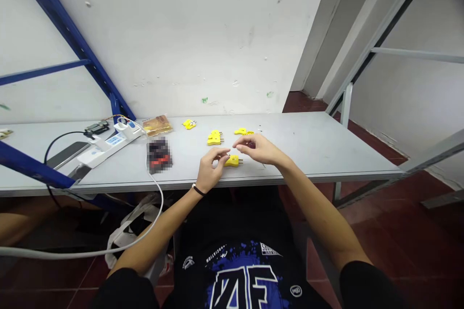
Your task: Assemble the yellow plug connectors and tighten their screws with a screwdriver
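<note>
My left hand rests on the grey table and pinches a small yellow plug connector by its left end. My right hand hovers just above and to the right of that connector, fingers curled and pinched on something I cannot make out. Farther back on the table lie three more yellow connectors: one just behind my left hand, one behind my right hand, and one near the wall.
A white power strip with a plugged adapter and white cable sits at the left, beside a phone. A brown packet and a blurred dark box lie nearby. Blue rack beams cross the left; grey frame at right.
</note>
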`<action>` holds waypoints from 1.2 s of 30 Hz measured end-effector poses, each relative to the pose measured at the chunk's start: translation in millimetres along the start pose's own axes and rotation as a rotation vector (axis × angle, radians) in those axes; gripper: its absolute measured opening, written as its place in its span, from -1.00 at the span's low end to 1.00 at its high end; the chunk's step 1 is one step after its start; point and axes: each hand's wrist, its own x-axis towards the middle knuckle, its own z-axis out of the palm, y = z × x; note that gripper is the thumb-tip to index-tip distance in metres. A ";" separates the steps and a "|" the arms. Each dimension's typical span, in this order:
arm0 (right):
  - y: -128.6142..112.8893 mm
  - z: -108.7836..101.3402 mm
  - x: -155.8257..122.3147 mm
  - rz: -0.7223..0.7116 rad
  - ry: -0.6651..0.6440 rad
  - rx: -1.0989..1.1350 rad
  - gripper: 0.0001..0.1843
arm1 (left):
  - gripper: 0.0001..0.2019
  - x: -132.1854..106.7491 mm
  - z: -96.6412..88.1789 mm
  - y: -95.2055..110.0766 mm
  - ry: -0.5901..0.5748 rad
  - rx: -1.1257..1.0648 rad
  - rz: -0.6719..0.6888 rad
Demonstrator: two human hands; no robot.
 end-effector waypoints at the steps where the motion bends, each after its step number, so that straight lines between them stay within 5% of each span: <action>1: -0.6 0.0 0.1 -0.024 0.089 0.065 -0.72 | -0.74 1.1 -0.5 -1.0 0.002 -0.028 -0.035; 5: -12.4 3.3 -2.5 -0.221 0.408 0.454 -0.69 | -0.72 3.5 -0.4 -2.7 -0.010 -0.150 -0.143; 9: -29.9 11.4 -9.3 -0.312 0.545 0.554 -0.64 | -0.72 2.7 1.9 -1.2 -0.024 -0.257 -0.234; 36: -33.8 33.1 -10.3 -0.406 0.545 0.614 -0.65 | -0.73 1.6 4.9 4.0 -0.047 -0.352 -0.303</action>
